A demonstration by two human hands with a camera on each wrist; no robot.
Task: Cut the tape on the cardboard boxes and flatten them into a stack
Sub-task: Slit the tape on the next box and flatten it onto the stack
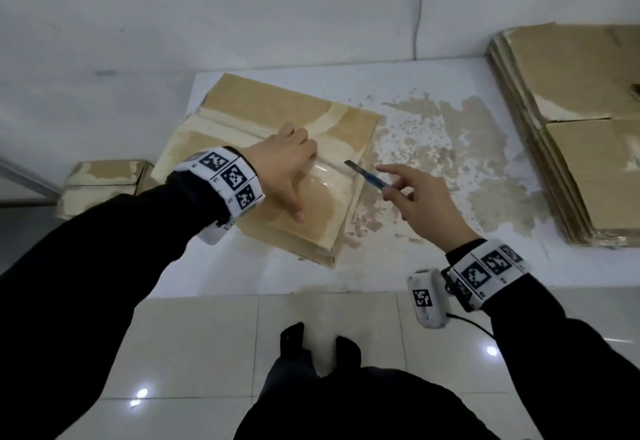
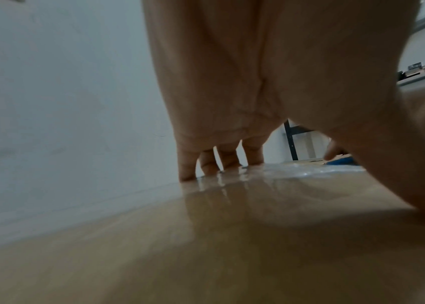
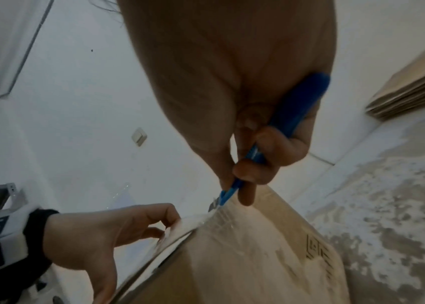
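A brown cardboard box (image 1: pixel 242 117) sealed with clear glossy tape (image 1: pixel 329 176) lies on the white table (image 1: pixel 415 266). My left hand (image 1: pixel 287 166) presses down on the box top, fingertips (image 2: pixel 206 168) and thumb planted on the taped surface. My right hand (image 1: pixel 419 197) grips a blue utility knife (image 1: pixel 372 178), its short blade (image 1: pixel 349 163) at the taped seam near the box's right edge. In the right wrist view the knife (image 3: pixel 292 115) is held between thumb and fingers, with the blade tip (image 3: pixel 212 206) at the tape on the box (image 3: pixel 245 257) edge.
A stack of flattened cardboard (image 1: pixel 581 135) lies at the table's right. Another taped box (image 1: pixel 104 183) sits lower at the left. The table surface is blotched with brown tape residue (image 1: pixel 467 162). A white wall is behind; tiled floor and my feet (image 1: pixel 311 346) are below.
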